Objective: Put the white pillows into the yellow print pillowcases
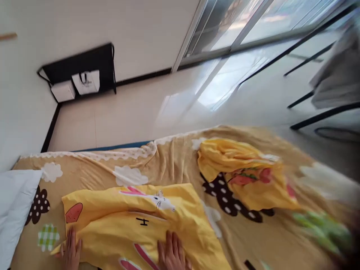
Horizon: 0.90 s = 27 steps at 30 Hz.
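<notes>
A yellow pillowcase (pixel 135 221) printed with a white rabbit and carrots lies flat on a tan bedsheet (pixel 174 161) patterned with clouds and dotted flowers. My left hand (pixel 70 253) rests open on the pillowcase's left edge, fingers stretched flat. At the bottom middle of the pillowcase lies my right hand (pixel 172 255), palm down, fingers spread. A second yellow pillowcase (pixel 244 176) sits crumpled further right on the bed, apart from both hands.
A white pillow (pixel 14 202) lies at the bed's left end. Beyond the bed is pale floor, with a black shelf (pixel 81 63) holding a white bag (pixel 86 81) and a box against the wall. Black metal frame legs (pixel 317 116) stand at the right by glass doors.
</notes>
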Tool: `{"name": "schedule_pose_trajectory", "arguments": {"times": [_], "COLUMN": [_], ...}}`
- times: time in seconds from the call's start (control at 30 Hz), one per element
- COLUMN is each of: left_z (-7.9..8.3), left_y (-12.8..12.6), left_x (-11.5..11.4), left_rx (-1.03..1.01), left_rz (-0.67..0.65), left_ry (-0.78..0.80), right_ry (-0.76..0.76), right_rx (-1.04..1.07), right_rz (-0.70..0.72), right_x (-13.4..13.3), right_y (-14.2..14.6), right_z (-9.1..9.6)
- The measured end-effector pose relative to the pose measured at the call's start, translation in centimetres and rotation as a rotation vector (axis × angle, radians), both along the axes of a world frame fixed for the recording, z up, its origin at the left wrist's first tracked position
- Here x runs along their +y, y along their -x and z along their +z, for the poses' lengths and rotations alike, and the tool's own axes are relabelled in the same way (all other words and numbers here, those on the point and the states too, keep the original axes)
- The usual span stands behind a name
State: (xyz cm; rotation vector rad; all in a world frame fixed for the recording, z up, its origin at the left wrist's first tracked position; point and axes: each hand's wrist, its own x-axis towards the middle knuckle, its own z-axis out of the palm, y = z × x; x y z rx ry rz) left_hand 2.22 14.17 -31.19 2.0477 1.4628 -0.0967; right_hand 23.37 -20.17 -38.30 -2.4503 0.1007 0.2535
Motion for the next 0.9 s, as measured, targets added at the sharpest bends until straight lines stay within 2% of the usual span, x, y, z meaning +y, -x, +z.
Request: {"name": "schedule_pose_trajectory", "arguments": {"times": [0.07,0.1,0.17,0.23,0.4,0.57,0.9], "left_z": [-3.9,-5.0,-5.9,-5.6,-4.9,-5.5,-5.4], "left_y": [0.7,1.0,1.2,1.1,1.3,1.7,1.9], "left_x": [-1.2,-1.6,-1.9,-1.8,-1.5,-1.6,-1.8], "left_rx": [0.052,0.084,0.133,0.170,0.169,0.161,0.120], "left_rz": [-0.123,-0.183,-0.286,-0.368,-0.453,-0.439,-0.477], "left_ry": [-0.237,-0.352,-0.571,-0.685,-0.731,-0.742,-0.746], "right_ry": [0.171,0.272,0.412,0.493,0.541,0.542,0.530], "right_rx": [-0.211,-0.321,-0.438,-0.441,-0.418,-0.416,-0.393], "right_rz": [-0.005,0.007,0.051,0.091,0.113,0.109,0.123], "right_x": [0.8,0.8,0.7,0.6,0.6,0.4,0.1], "right_y": [1.4,2.0,2.5,2.5,2.5,2.7,2.9], "right_z": [-3.2,-4.1,-4.6,-4.2,-2.7,-3.2,-3.1]}}
